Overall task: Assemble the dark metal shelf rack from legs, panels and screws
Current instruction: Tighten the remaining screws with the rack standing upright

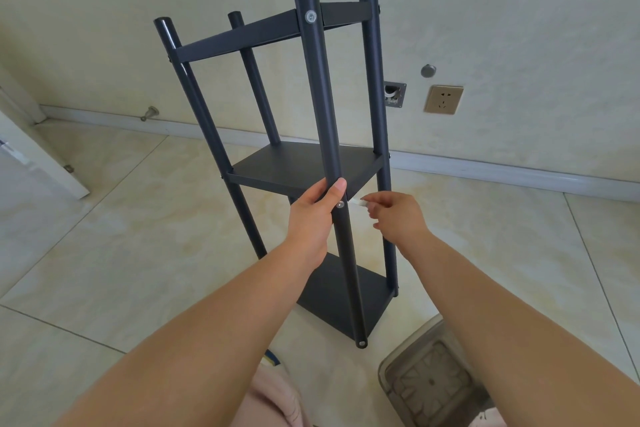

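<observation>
The dark metal shelf rack (308,163) stands on the tiled floor with several round legs and three panels: top (242,40), middle (294,166) and bottom (332,298). My left hand (313,215) grips the near leg (320,97) at the middle panel's height, thumb beside a silver screw (340,205). My right hand (394,215) is just right of that leg, its fingers pinched on a small pale tool (360,203) that points toward the screw. Other screw heads show on the near leg at the top (310,16) and the foot (362,343).
A clear plastic stool (433,381) sits at the lower right by my arm. The wall behind carries a socket (444,99), an open wall box (394,94) and a skirting board. A white door (31,149) stands at the left, with a doorstop (149,113) nearby.
</observation>
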